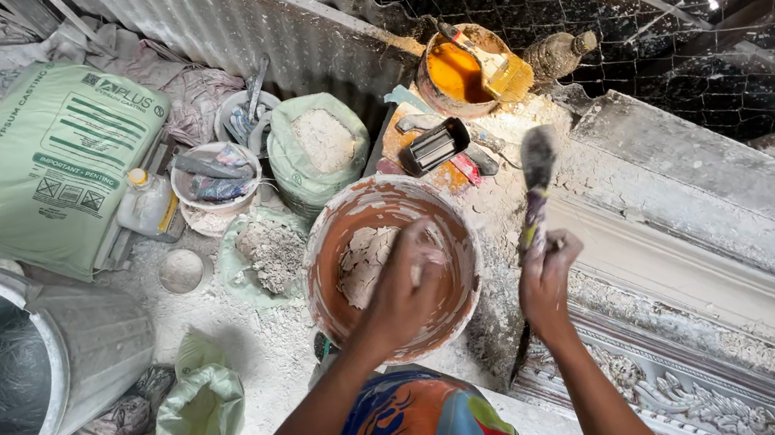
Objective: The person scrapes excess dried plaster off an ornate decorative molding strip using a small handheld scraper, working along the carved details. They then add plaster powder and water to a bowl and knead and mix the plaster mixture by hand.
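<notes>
Left hand (405, 291) down in the orange bowl (392, 265), fingers curled in the plaster lump (363, 261), still mostly unmixed; right hand (545, 276) fist-closed on brush (536, 192) over the ornate mould (694, 386), not yet coated.

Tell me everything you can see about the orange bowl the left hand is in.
The orange bowl is a round, plastic-looking basin, its rim and inner wall smeared with dried white plaster. It sits upright on the dusty ground beside the ornate moulding. A lump of pale grey-white plaster lies inside. The left hand reaches in from the near edge, touching the lump. The right hand holds a brush just beside it.
</notes>
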